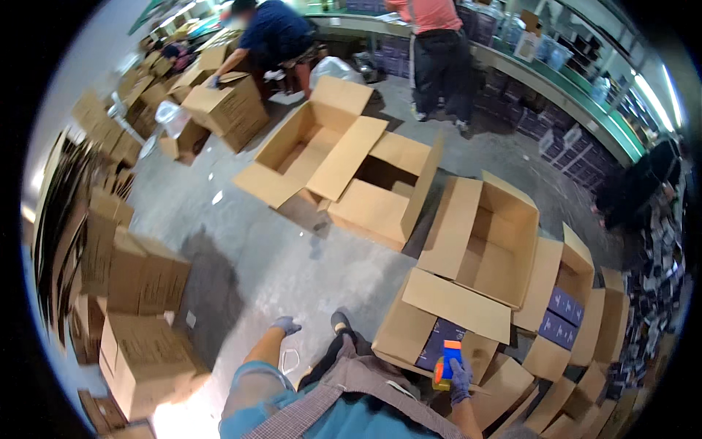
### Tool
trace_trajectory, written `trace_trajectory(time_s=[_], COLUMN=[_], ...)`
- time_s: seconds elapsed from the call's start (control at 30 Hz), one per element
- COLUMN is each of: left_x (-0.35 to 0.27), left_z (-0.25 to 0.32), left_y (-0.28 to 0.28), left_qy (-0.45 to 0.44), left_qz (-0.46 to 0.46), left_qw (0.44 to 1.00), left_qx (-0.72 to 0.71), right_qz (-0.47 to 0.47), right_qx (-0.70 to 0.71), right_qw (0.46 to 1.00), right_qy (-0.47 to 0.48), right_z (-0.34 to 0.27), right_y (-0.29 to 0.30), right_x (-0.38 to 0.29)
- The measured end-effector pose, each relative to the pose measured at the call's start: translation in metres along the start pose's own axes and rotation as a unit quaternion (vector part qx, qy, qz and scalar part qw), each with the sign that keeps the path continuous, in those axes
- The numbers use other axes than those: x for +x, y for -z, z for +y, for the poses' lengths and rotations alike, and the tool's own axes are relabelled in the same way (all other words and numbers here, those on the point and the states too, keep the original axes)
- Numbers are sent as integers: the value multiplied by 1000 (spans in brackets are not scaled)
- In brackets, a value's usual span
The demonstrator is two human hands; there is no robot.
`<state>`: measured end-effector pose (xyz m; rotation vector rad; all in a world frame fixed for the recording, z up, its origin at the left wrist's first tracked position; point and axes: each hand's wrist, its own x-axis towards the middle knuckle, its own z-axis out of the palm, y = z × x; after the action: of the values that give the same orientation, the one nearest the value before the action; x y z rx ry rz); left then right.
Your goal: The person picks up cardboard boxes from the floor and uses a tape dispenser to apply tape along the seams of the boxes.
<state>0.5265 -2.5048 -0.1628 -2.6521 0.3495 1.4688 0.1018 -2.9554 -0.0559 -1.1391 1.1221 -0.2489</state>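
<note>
In a grey glove, my right hand (460, 381) grips a blue and orange tape gun (452, 354). It is over the near side of an open cardboard box (400, 329), in which a dark purple carton (440, 343) with printing shows between the flaps. My left hand (287, 326), also gloved, hangs out over the concrete floor with nothing in it, its fingers partly spread. Just beyond the near box stands another open carton (485, 247), its inside bare. To the right, two purple boxes (559, 317) sit inside a further open carton (577, 258).
Two open cartons (312, 140) (378, 211) stand ahead on the floor. Closed cartons (145, 351) and flattened cardboard (60, 236) line the left. One person (279, 33) bends over a box (227, 107); another (439, 60) stands at a green-topped bench (548, 74).
</note>
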Motion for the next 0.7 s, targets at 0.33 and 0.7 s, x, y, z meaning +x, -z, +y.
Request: trace_trajectory(time_s=[0.33, 0.7], left_x=[154, 448], left_z=[-37, -90], left_y=[143, 294], left_qy=[71, 217], left_qz=[179, 246], left_qw=[788, 528], left_qx=[-585, -783], right_qz=[-106, -101], right_qx=[-68, -251], right_qw=[991, 948], right_qy=[-33, -171], right_z=[-44, -87], right_y=[-137, -321], right_x=[8, 97])
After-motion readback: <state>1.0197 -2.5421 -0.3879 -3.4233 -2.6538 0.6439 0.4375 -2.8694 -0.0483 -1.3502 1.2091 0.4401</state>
